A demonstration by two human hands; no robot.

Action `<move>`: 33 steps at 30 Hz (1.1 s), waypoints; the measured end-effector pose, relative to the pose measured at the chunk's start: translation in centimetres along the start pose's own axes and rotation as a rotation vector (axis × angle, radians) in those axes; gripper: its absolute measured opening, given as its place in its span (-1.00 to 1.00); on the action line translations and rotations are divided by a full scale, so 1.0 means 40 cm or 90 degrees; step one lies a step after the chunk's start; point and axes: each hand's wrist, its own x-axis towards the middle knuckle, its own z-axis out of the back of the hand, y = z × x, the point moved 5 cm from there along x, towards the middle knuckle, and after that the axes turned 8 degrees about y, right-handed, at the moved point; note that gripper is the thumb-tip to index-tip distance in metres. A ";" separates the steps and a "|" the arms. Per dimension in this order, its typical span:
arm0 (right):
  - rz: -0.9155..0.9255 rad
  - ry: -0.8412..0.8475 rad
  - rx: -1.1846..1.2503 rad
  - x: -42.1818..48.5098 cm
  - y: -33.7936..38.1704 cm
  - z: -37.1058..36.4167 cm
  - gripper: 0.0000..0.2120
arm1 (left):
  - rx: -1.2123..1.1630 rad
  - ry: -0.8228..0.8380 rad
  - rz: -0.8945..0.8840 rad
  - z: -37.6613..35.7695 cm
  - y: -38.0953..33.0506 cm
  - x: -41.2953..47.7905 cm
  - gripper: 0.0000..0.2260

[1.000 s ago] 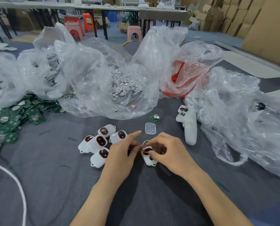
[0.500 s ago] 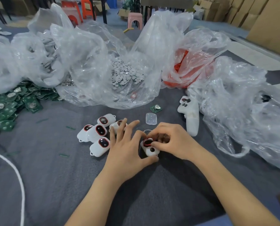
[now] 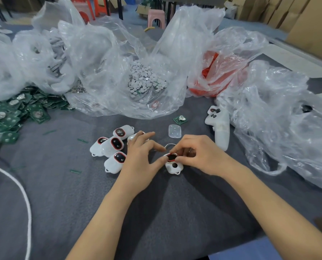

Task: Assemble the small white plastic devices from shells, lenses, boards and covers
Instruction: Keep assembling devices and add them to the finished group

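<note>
A small white shell [image 3: 173, 167] with a red-rimmed dark lens lies on the grey cloth between my hands. My right hand [image 3: 197, 153] curls over its far end and pinches it at the lens. My left hand [image 3: 143, 156] rests beside it, thumb against the shell's left side, fingers spread and fairly straight. Several white devices with red-ringed lenses [image 3: 117, 144] lie in a cluster just left of my left hand. A clear cover [image 3: 174, 130] and one green board [image 3: 180, 119] lie just beyond my hands.
Crumpled clear bags hold grey round discs [image 3: 146, 81], red parts [image 3: 212, 72] and white shells [image 3: 49, 59]. A heap of green boards [image 3: 11, 111] lies at the left. A white handheld tool [image 3: 220, 128] lies right of my hands. A white cord [image 3: 21, 192] crosses the left foreground.
My left hand's fingers have spread and its thumb has come against the shell's side. My right hand stays pinched on the shell. The camera has tilted slightly downward.
</note>
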 end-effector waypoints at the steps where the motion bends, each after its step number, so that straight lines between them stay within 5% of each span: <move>1: 0.001 0.005 -0.002 0.000 0.000 0.000 -0.84 | 0.004 -0.001 -0.004 0.002 0.000 0.000 -0.91; 33: -0.103 0.087 0.105 0.022 -0.029 -0.013 -0.89 | 0.057 0.097 -0.068 -0.011 0.003 0.003 -0.94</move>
